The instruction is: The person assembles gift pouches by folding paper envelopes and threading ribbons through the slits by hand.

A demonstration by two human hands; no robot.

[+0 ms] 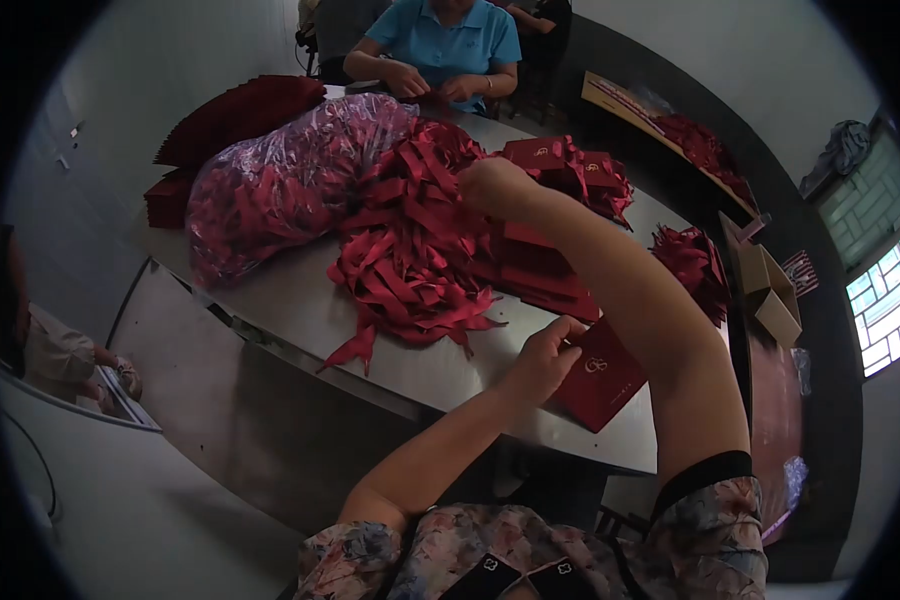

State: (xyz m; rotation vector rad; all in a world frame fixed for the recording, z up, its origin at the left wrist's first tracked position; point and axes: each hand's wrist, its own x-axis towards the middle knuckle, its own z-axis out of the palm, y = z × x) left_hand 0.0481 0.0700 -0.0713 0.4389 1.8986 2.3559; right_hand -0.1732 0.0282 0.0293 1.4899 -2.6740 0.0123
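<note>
My left hand (553, 353) is closed on the upper left edge of a flat, dark red bag-like piece (608, 378) with a gold emblem, near the front edge of the metal table. Across the table my right hand (497, 188) reaches to the right side of a heap of red ribbons (420, 250). Its fingers point away and are hidden, so I cannot see whether they grip anything. My right forearm passes over flat dark red pieces (540, 270) stacked beside the heap, and covers part of the bag-like piece.
A clear plastic sack (285, 185) full of red ribbon lies on the table (420, 370), with fanned dark red pieces (235, 120) behind it. Opposite, a person in a blue shirt (455, 45) handles something red. Cardboard boxes (767, 290) stand at right.
</note>
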